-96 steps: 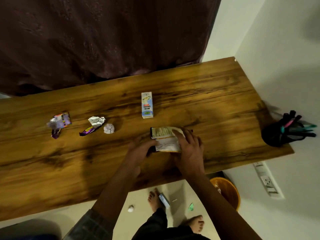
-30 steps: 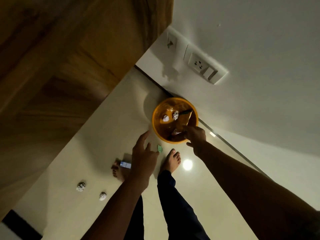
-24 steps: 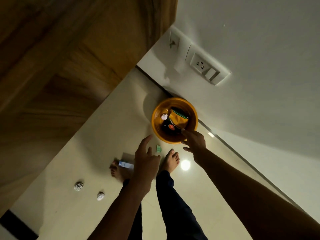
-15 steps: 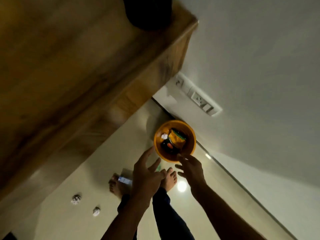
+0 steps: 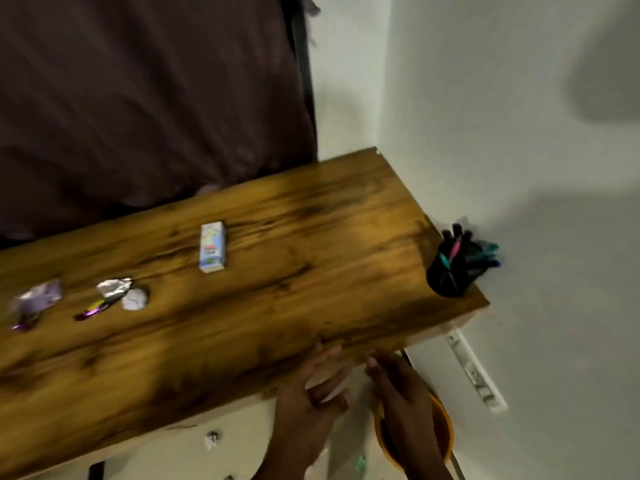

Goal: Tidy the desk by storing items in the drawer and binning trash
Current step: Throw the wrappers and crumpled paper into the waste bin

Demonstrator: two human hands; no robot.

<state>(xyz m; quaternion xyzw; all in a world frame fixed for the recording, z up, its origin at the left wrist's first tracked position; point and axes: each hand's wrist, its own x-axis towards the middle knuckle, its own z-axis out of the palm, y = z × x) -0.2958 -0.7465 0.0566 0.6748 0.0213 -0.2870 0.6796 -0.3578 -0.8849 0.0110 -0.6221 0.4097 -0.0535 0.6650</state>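
Two hands, mine, empty and apart, fingers loosely spread below near edge of desk [image 5: 311, 216]: left hand [image 5: 304, 407] at edge, right hand [image 5: 405, 400] over orange bin [image 5: 445, 427] on floor. Desk: glossy brown wood, dark streaked grain. Up-left of left hand: milk carton [image 5: 212, 246], pale blue box, lying flat. Further left: white paper ball [image 5: 134, 299], crinkled foil wrapper [image 5: 107, 295], purple-silver wrapper [image 5: 34, 301], blurred. Up-right of right hand: black pen cup [image 5: 448, 275], cylindrical, at desk corner.
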